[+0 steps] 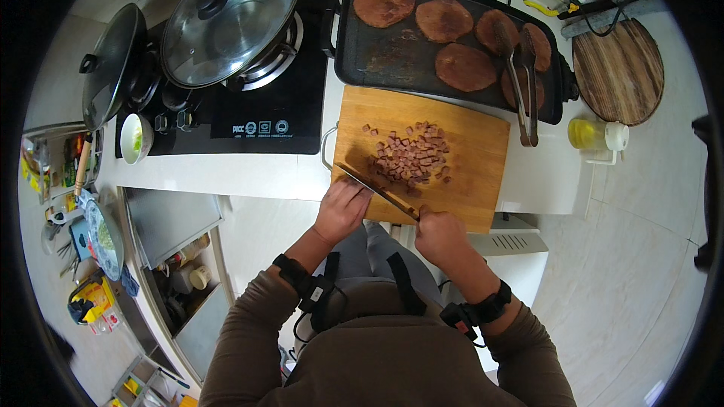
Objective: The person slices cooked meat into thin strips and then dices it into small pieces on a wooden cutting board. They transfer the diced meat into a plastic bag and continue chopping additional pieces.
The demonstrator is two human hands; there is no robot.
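My right hand [442, 233] grips the handle of a kitchen knife [380, 191], at the near edge of a wooden cutting board [475, 158]. The blade slants up and left across the board's near-left part. My left hand [343, 208] is at the blade's near side, by the board's lower left corner; its fingertips touch or nearly touch the blade, and whether they pinch it is hidden. Just beyond the blade lies a heap of small diced reddish-brown meat [412, 152], with a few cubes apart at its upper left.
Behind the board, an electric griddle [390, 62] holds several round brown patties [465, 66] and metal tongs [526, 96]. A gas hob [266, 118] with a lidded pan [232, 22] and a bowl [136, 138] stand left. An oil bottle [597, 134] and round wooden board [617, 72] are right.
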